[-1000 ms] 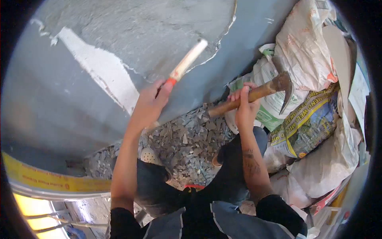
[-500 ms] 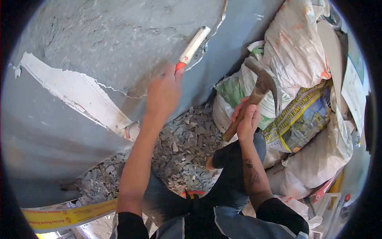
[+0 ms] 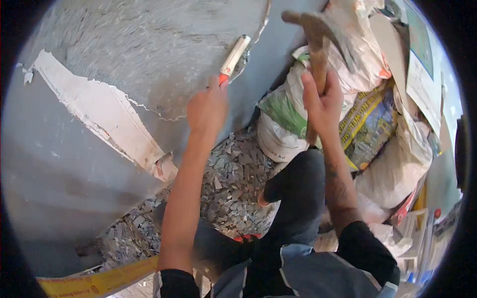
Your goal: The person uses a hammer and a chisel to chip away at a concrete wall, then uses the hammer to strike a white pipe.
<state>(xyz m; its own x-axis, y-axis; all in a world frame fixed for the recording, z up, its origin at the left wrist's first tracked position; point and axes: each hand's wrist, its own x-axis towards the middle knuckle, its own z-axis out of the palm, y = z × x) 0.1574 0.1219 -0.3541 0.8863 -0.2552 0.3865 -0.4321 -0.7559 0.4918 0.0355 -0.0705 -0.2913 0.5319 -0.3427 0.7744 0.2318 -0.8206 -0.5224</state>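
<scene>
A chisel [image 3: 232, 58] with a pale shaft and an orange collar is gripped in the left hand [image 3: 207, 108], whose fingers are wrapped closed around its lower end. The chisel is tilted up and to the right, and its tip is pressed against the edge of the grey paint layer [image 3: 278, 59] on the wall [image 3: 149, 44], where bare rough plaster is exposed. A hammer [image 3: 318, 44] is held in the right hand [image 3: 323, 107], closed fully around the wooden handle. The hammer is raised nearly upright, its metal head seen at the top of the view, to the right of the chisel and apart from it. A strip of white undercoat [image 3: 94, 109] is exposed on the wall to the left. Grey paint chips [image 3: 233, 184] are heaped on the floor below the hands, between the wall and the person's dark trouser legs. Filled sacks [image 3: 367, 124] are stacked at the right, behind the hammer. A yellow printed band [image 3: 94, 283] is seen at the bottom left.
</scene>
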